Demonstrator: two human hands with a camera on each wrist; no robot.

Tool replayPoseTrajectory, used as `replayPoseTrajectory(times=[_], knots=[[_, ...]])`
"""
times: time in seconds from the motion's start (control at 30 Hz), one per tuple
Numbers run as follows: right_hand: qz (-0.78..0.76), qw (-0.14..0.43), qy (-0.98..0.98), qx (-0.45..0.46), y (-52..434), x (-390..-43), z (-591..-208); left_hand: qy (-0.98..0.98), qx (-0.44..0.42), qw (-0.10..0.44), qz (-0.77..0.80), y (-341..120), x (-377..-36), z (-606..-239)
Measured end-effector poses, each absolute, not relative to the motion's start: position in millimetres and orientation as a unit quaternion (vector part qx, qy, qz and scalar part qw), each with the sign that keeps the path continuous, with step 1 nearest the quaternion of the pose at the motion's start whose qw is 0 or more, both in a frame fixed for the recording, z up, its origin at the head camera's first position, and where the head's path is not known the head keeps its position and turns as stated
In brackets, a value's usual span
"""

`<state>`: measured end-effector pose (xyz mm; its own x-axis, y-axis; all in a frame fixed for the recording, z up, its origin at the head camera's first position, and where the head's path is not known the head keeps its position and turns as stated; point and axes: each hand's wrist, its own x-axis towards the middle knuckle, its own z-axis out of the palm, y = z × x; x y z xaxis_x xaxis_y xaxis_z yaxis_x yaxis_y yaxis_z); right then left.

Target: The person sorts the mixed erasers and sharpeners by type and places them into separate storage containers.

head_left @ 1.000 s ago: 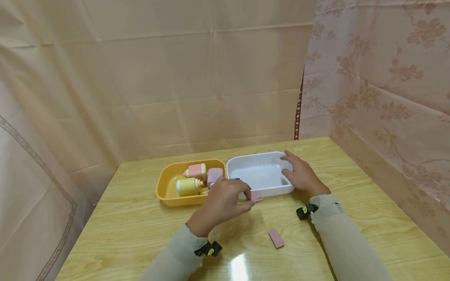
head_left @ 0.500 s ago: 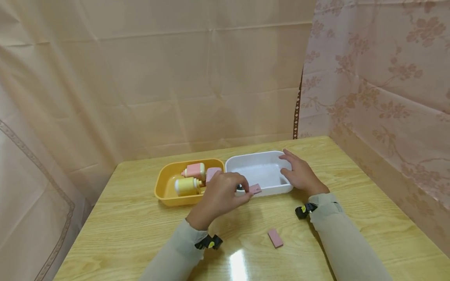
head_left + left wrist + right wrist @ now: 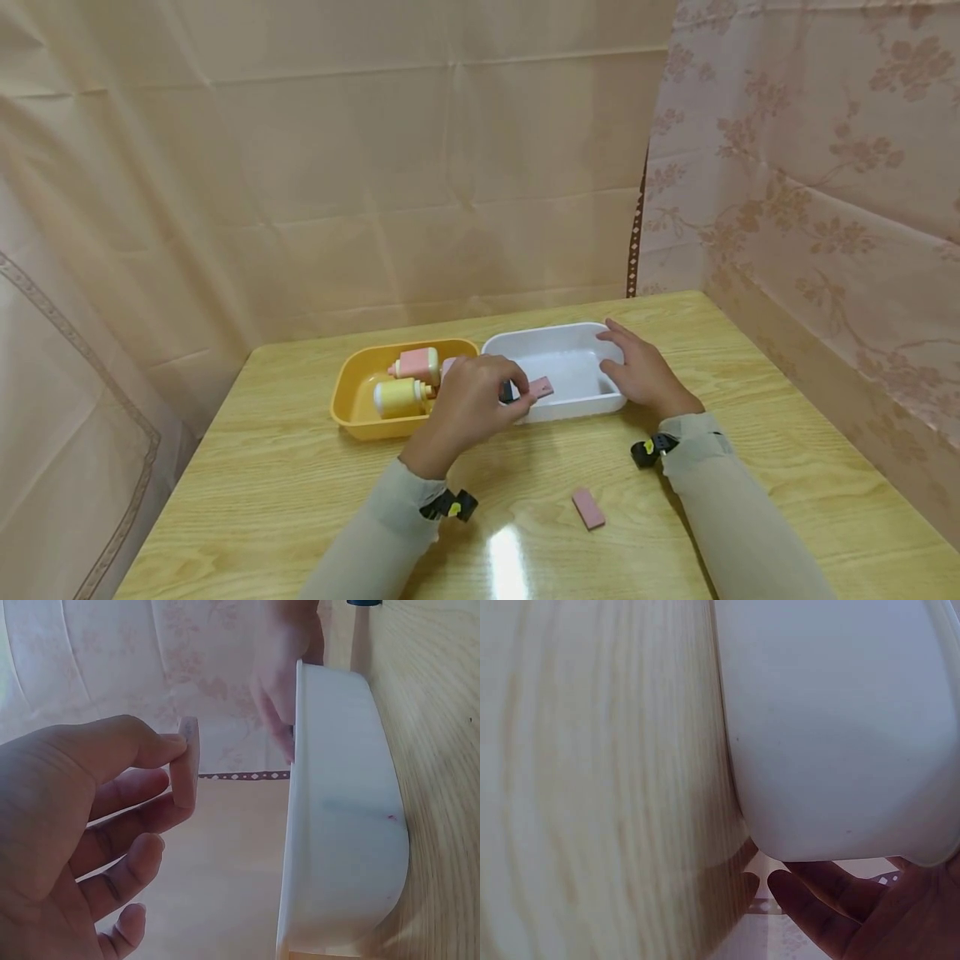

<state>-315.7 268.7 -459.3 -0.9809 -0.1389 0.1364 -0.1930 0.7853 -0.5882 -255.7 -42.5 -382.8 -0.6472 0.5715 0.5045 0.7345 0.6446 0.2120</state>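
Note:
In the head view my left hand (image 3: 480, 400) pinches a small pink rectangular block (image 3: 542, 387) between thumb and fingertips, above the near left part of the white tray (image 3: 573, 408). The left wrist view shows this block (image 3: 187, 766) edge-on, apart from the tray wall, with the other fingers loosely bent. My right hand (image 3: 641, 371) grips the tray's right end, thumb inside the rim. Its other fingers (image 3: 817, 915) lie along the outer end wall. A second pink block (image 3: 588, 509) lies flat on the table nearer me. Something dark shows between the left fingers; I cannot tell what.
A yellow tray (image 3: 347, 421) stands against the white tray's left side. Inside lie a pink bottle (image 3: 416, 365), a yellow bottle (image 3: 401, 398) and a pinkish item partly hidden by my left hand. Curtains (image 3: 420, 167) hang behind the wooden table (image 3: 262, 500).
My left hand has lifted the pinched pink block from beside the white tray's front wall to over its rim. My right hand, the trays and the other block stay put.

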Motion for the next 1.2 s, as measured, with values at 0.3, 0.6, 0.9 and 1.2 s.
replayPoseTrajectory(times=[0.3, 0.6, 0.9, 1.2], knots=[[0.314, 0.038, -0.945, 0.084, 269, -316, -459, -0.898, -0.335, 0.202, -0.201, -37, -262, -378], [0.315, 0.033, -0.945, 0.083, 269, -316, -459, -0.905, -0.313, 0.201, -0.205, -29, -268, -369], [0.313, 0.038, -0.945, 0.088, 269, -317, -460, -0.905, -0.303, 0.217, -0.204, -32, -275, -372], [0.309, 0.035, -0.947, 0.084, 270, -317, -458, -0.905, -0.293, 0.230, -0.204, -33, -281, -383]])
